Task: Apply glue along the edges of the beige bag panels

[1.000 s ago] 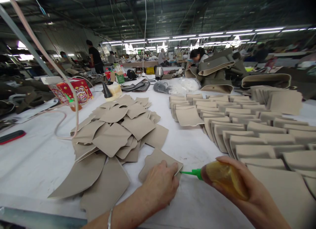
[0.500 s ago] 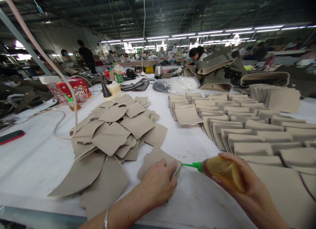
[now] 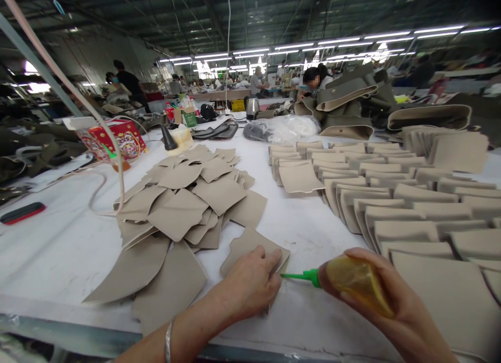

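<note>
On the white table, my left hand (image 3: 252,279) presses on a taupe piece (image 3: 245,248), its fingers at the right edge, where a layer beneath shows. My right hand (image 3: 395,300) is wrapped round a bottle of amber liquid (image 3: 354,282). The bottle lies on its side in the grip, and its green nozzle (image 3: 303,276) points left, the tip at the piece's right edge beside my left fingers. A loose pile of similar pieces (image 3: 178,214) spreads to the left. Rows of folded, overlapping pieces (image 3: 399,217) stand to the right.
A pale hose (image 3: 113,143) hangs down to the table at the left, near a red patterned box (image 3: 127,138). A red and black object (image 3: 23,213) lies at the left edge. Farther back are a clear plastic bag (image 3: 284,128), a metal kettle (image 3: 252,108) and several people.
The nozzle tip has moved down and slightly left along the right edge of the piece. My left hand stays on the piece. The view has shifted slightly.
</note>
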Tool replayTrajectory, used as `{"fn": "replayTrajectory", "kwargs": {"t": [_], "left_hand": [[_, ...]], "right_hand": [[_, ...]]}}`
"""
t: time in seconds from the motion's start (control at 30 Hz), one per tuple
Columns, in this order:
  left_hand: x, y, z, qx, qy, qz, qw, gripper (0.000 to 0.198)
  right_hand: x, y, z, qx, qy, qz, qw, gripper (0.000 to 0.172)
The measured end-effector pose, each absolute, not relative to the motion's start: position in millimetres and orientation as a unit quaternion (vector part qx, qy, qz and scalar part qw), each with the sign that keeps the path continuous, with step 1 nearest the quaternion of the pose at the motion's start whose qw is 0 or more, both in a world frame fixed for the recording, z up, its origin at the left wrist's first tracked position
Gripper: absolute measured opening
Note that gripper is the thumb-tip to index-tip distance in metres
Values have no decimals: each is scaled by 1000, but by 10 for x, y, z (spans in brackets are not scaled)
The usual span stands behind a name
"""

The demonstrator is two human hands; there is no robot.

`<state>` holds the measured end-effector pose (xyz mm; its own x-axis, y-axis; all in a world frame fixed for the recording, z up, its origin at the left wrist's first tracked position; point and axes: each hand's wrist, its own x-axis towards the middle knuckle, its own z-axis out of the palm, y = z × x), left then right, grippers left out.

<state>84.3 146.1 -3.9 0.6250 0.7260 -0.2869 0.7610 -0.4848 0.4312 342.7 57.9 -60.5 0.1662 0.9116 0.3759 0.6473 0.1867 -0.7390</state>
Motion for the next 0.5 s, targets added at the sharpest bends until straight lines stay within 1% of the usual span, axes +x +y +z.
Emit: {"fn": "replayTrajectory", "kwargs": {"t": [0.1, 0.27, 0.43, 0.5], "left_hand": [[831, 1461, -50, 860, 432, -24, 271, 55], [807, 1460, -72, 860, 429, -23, 276, 51], [791, 1462, -81, 858, 428, -25, 284, 52], [791, 1461, -77, 856, 431, -29, 284, 53]], "right_hand": [[3439, 549, -653, -609, -636, 161, 446, 47], [3439, 540, -654, -626, -612, 133, 464, 51], [3351, 456, -614, -617, -623, 171, 449, 46], [3355, 456, -588, -614, -632, 158, 445, 44]]}}
